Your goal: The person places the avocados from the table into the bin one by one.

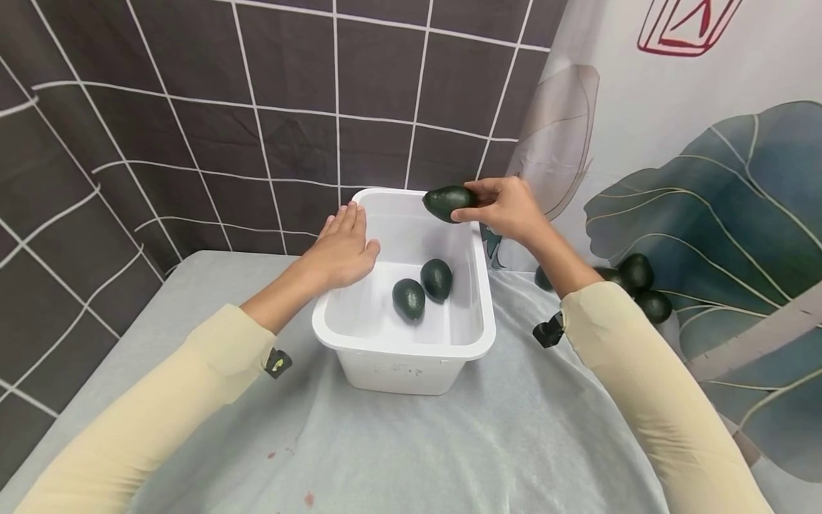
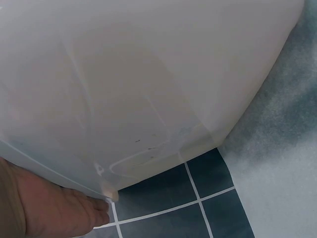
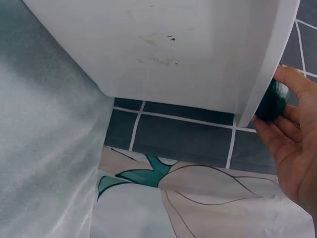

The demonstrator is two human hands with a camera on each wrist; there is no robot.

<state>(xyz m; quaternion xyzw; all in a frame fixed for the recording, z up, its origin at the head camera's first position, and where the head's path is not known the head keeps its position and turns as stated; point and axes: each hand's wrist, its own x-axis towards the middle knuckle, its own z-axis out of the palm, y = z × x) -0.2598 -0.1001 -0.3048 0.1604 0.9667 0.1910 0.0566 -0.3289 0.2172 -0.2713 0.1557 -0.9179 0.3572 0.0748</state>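
The avocado [image 1: 447,203] is at the bin's far right corner, pinched between the thumb and curled fingers of the right hand [image 1: 510,203]; whether it hangs just inside or just outside the rim is hard to tell from above. Its smooth skin could slip from that fingertip hold, and a drop there might strike the rim and roll away, or bruise it and the two avocados [image 1: 408,299] lying side by side on the floor of the bin [image 1: 404,350]. The left hand [image 1: 340,250] lies flat over the left rim, fingers straight, gripping nothing; leaning hard there could tip or slide the bin on the loose cloth [image 1: 398,457]. Faint marks [image 1: 406,370] on the bin's front are too worn to read, and the red drawing [image 1: 682,47] on the backdrop gives no legible word; no brand shows.
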